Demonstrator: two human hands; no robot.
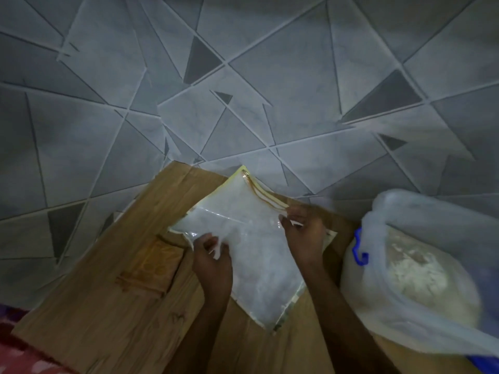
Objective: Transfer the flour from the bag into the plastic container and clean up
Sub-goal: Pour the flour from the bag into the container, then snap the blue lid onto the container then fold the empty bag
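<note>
A wooden worktop [108, 306] stands against a grey patterned wall [243, 63]. At its right sits the flour-filled container [413, 271]. The bag [251, 244] lies flat at centre, pinched by both hands: left [213, 260], right [305, 233].

1. Dim overall; corners fall into dark vignette.
2. Brightest patch is the bag [243, 238] at centre; light fades outward from it.
3. Soft, slightly blurred throughout.
4. Wide-angle bending away from the bag.
</note>
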